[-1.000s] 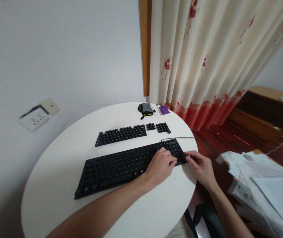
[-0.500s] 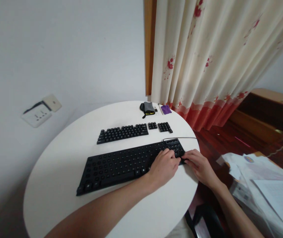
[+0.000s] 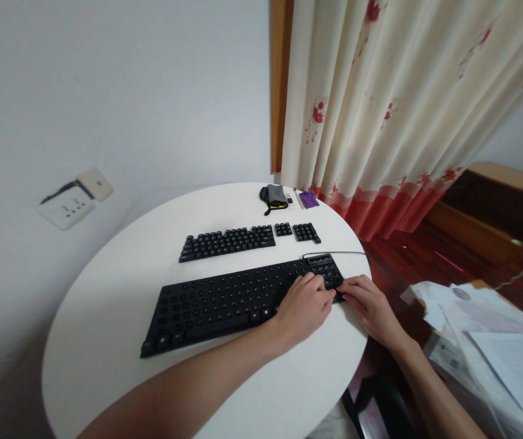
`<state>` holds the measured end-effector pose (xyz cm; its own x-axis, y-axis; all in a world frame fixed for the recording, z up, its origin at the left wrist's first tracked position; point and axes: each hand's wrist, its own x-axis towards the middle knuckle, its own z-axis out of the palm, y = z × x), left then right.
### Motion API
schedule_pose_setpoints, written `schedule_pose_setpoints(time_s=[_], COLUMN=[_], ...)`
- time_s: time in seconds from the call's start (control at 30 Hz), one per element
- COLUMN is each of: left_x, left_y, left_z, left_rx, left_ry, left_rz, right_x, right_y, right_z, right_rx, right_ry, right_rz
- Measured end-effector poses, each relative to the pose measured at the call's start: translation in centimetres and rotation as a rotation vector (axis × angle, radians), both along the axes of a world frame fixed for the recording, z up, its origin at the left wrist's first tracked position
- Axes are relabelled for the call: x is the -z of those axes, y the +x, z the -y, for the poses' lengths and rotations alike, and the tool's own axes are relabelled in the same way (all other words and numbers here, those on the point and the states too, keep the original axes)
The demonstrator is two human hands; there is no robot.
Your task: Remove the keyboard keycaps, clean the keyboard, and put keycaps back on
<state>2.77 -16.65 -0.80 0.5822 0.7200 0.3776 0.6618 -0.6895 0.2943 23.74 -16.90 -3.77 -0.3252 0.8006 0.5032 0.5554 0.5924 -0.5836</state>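
A black keyboard (image 3: 224,305) with most of its keycaps off lies across the white round table (image 3: 105,286). Over its lower right part, by the number pad, rests my left hand (image 3: 304,305), fingers curled in and pressed together at the corner. My right hand (image 3: 366,305) meets it from the right, thumb and fingers pinched at the keyboard's right edge. Whatever the fingertips hold is hidden or too small to name. Behind the keyboard, loose keycaps stand in rows: a large block (image 3: 227,242), a small block (image 3: 283,229) and a number-pad block (image 3: 307,232).
At the table's back lie a grey and black pouch (image 3: 276,197) and a purple cloth (image 3: 309,199). A thin cable (image 3: 334,252) runs off the right edge. Papers (image 3: 508,347) are piled at the right, below a curtain (image 3: 380,122). A wall socket (image 3: 66,207) is at left.
The view has shifted very slightly. Both hands stay at the keyboard's lower right corner, with hardly any movement of the fingers.
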Motion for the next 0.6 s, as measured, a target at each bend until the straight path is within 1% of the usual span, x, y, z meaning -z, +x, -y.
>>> schedule_pose_setpoints(time_s=[0.1,0.33,0.6], left_x=[-0.3,-1.1,-1.0], left_y=[0.0,-0.1,-0.3], left_z=[0.1,0.6,0.9], left_rx=[-0.007,0.006,-0.008], left_ry=[0.025,0.067,0.068], left_rz=[-0.040,-0.146,-0.184], right_x=[0.3,1.4,2.0], right_y=[-0.1,-0.2,-0.4], right_z=[0.4,1.8,1.9], right_rx=[0.004,0.136,0.174], right_ry=[0.027,0.068,0.050], right_rz=[0.004,0.029,0.048])
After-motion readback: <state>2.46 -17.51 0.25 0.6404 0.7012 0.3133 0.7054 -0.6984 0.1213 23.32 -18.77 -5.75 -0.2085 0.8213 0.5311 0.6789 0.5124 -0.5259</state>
